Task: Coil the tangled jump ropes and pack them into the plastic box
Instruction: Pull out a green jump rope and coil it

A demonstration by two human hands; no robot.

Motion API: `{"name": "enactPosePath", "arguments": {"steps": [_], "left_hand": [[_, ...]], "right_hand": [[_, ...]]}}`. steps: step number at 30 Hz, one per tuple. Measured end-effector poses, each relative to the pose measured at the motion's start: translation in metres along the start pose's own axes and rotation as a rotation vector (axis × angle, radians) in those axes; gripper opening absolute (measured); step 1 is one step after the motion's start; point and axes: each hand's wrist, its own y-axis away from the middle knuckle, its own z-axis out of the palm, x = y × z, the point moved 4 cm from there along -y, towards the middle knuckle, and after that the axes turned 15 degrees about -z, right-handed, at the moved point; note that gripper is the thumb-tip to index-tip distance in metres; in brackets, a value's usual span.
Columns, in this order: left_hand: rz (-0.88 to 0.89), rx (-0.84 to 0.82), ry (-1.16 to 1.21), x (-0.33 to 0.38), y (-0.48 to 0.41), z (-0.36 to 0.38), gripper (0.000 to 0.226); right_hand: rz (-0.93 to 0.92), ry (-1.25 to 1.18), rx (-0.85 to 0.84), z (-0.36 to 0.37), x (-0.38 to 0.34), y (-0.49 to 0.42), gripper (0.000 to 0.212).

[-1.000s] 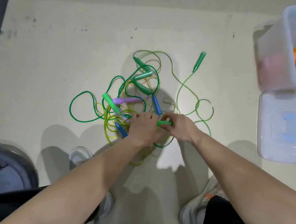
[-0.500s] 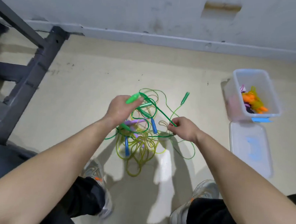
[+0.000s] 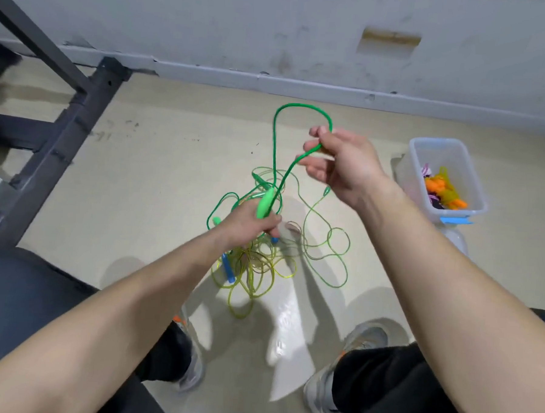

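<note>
A tangle of green and yellow jump ropes (image 3: 262, 262) with blue and green handles lies on the floor between my feet. My left hand (image 3: 248, 225) grips a green handle (image 3: 265, 202) above the tangle. From that handle a dark green rope (image 3: 297, 108) rises in a loop to my right hand (image 3: 339, 165), which is raised and pinches the rope. The clear plastic box (image 3: 414, 160) stands on the floor at the right, holding orange and purple ropes.
The box's clear lid (image 3: 455, 241) lies on the floor just in front of the box. A dark metal frame (image 3: 63, 138) stands at the left by the wall. A dark round seat (image 3: 17, 300) is at the lower left. My shoes (image 3: 343, 390) flank the tangle.
My right hand has risen and drawn the green rope up into a tall loop. My left hand has come down toward the tangle with the green handle.
</note>
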Motion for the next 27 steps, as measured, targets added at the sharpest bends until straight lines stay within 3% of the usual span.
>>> {"name": "enactPosePath", "arguments": {"steps": [3,5,7,9,11,13,15,17,20,23,25,27], "left_hand": [[-0.029,-0.026,0.215,0.017,0.013,-0.01,0.027],[-0.026,-0.054,0.454,0.042,0.023,-0.018,0.03],[-0.011,-0.101,0.676,0.071,0.035,-0.024,0.026],[-0.01,-0.155,0.816,0.093,0.041,-0.033,0.021],[-0.009,-0.165,0.887,0.105,0.043,-0.044,0.02],[-0.001,-0.119,0.959,0.11,0.043,-0.059,0.019],[0.028,-0.04,1.013,0.105,0.039,-0.076,0.018],[0.059,0.118,0.926,0.09,0.029,-0.091,0.016],[0.105,0.364,0.471,0.053,0.01,-0.091,0.021],[0.102,0.204,0.152,0.026,0.002,-0.05,0.012],[0.105,0.013,0.122,0.021,0.003,-0.017,0.012],[0.148,-0.112,0.119,0.026,0.007,0.008,0.028]], "right_hand": [[-0.025,-0.103,0.14,-0.01,-0.007,-0.008,0.025],[0.065,-0.183,0.124,-0.009,0.011,-0.005,0.037],[0.171,-0.074,-0.004,0.0,0.044,0.012,0.038],[0.22,0.143,-0.253,0.017,0.076,0.037,0.044],[0.231,0.306,-0.471,0.032,0.099,0.059,0.025],[0.232,0.366,-0.519,0.033,0.115,0.067,0.013],[0.18,0.511,-0.454,0.015,0.125,0.065,0.014],[0.195,0.569,-0.356,-0.006,0.126,0.058,0.019],[0.261,0.277,-0.163,-0.02,0.098,0.046,0.019],[0.198,-0.084,-0.037,-0.008,0.048,0.026,0.019],[0.145,-0.21,0.046,-0.003,0.019,0.01,0.023],[0.126,-0.295,0.133,-0.004,-0.001,-0.002,0.032]]}}
